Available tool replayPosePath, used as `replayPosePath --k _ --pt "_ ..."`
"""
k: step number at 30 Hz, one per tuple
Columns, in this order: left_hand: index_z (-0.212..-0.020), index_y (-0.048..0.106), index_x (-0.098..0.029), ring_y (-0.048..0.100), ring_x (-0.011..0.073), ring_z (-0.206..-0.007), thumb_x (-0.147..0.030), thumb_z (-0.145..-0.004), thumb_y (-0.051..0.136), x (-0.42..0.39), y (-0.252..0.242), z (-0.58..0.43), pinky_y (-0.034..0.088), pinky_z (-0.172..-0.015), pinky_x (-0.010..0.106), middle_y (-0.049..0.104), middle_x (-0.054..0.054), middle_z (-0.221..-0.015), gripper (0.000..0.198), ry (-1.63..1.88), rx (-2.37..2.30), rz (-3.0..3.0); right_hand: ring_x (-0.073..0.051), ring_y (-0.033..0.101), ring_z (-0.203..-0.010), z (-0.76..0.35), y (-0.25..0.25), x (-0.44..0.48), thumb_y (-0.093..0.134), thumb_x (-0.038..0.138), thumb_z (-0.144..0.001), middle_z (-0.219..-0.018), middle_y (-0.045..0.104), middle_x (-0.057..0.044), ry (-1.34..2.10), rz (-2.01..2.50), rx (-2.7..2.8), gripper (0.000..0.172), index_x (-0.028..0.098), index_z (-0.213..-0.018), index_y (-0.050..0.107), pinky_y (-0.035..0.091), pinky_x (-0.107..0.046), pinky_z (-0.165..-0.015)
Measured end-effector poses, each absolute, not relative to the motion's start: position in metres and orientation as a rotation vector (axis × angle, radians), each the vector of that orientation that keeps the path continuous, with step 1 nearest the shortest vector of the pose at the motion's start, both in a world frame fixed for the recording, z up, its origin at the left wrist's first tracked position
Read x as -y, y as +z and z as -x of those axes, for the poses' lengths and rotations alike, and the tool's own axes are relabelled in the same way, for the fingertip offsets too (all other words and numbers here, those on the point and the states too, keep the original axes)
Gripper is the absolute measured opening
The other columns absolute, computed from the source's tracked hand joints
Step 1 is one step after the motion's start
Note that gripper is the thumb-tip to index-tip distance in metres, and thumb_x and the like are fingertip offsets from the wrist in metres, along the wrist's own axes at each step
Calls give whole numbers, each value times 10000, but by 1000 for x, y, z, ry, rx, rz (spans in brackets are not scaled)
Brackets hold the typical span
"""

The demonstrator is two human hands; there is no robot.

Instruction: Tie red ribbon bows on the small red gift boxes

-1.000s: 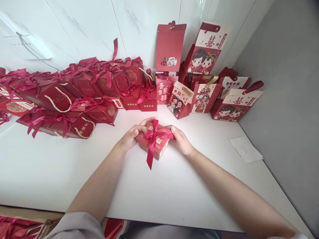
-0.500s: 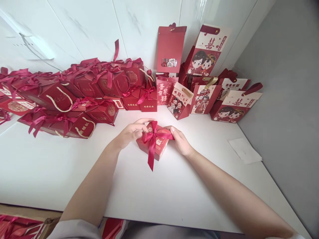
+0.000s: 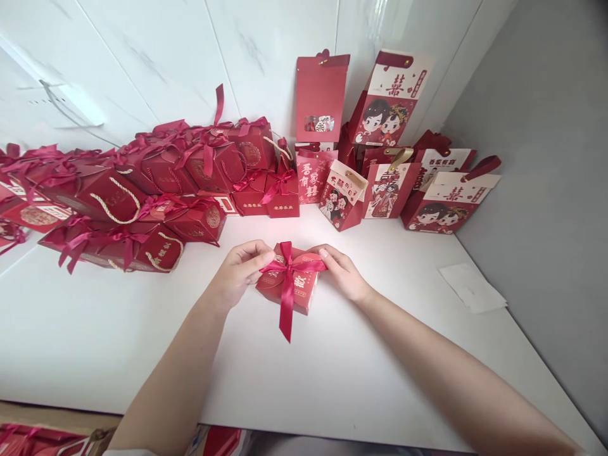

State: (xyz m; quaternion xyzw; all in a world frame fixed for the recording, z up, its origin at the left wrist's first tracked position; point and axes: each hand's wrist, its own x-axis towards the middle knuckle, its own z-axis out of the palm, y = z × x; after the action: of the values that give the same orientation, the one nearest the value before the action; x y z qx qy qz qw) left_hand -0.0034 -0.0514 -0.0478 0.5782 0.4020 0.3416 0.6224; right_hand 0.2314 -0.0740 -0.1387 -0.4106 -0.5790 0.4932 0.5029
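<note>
A small red gift box [image 3: 306,297] with pale lettering rests on the white table in front of me. A shiny crimson ribbon [image 3: 287,310] is tied across its top, with one tail hanging over the near side. My left hand [image 3: 242,269] pinches the ribbon's left loop between thumb and fingers. On the other side my right hand [image 3: 342,271] pinches the right loop at the box's edge. The ribbon is stretched sideways between both hands, and the knot sits at the middle of the lid. Fingertips behind the loops are partly hidden.
Many red ribboned gift boxes [image 3: 161,164] are stacked at the left and back. Upright printed gift bags [image 3: 394,107] stand at the back right by the grey wall [image 3: 546,158]. White paper [image 3: 472,288] lies on the table [image 3: 380,386] at right. More red packaging [image 3: 38,440] shows at lower left.
My left hand has closed from loosely curled fingers over the box onto the left ribbon loop, pulling it leftward. My right hand keeps its pinch. The view has shifted slightly.
</note>
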Motion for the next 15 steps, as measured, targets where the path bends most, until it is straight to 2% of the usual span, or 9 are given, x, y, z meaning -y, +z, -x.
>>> replayPosePath --k 4,9,15 --pt "-701 516 -167 208 17 -380 -456 -835 721 52 -50 8 116 -424 213 365 -80 -495 379 763 -922 -1306 -223 622 -1053 -231 -139 75 426 572 -1010 -1094 694 -57 1164 1024 1436 452 202 -1091 672 450 -336 -977" --pt "-708 496 -165 290 7 -348 -457 -872 683 54 -47 9 125 -374 197 607 -26 -621 384 713 -973 -1415 -222 628 -1050 -231 -141 75 434 575 -1005 -1101 696 -54 1170 1060 1455 449 205 -1097 671 462 -336 -970" --pt "-753 481 -168 357 0 -298 -446 -954 570 55 -45 8 190 -361 179 724 16 -711 355 622 -1002 -1552 -220 633 -1044 -231 -141 75 426 573 -1009 -1104 701 -50 1152 1075 1471 450 209 -1086 679 454 -340 -994"
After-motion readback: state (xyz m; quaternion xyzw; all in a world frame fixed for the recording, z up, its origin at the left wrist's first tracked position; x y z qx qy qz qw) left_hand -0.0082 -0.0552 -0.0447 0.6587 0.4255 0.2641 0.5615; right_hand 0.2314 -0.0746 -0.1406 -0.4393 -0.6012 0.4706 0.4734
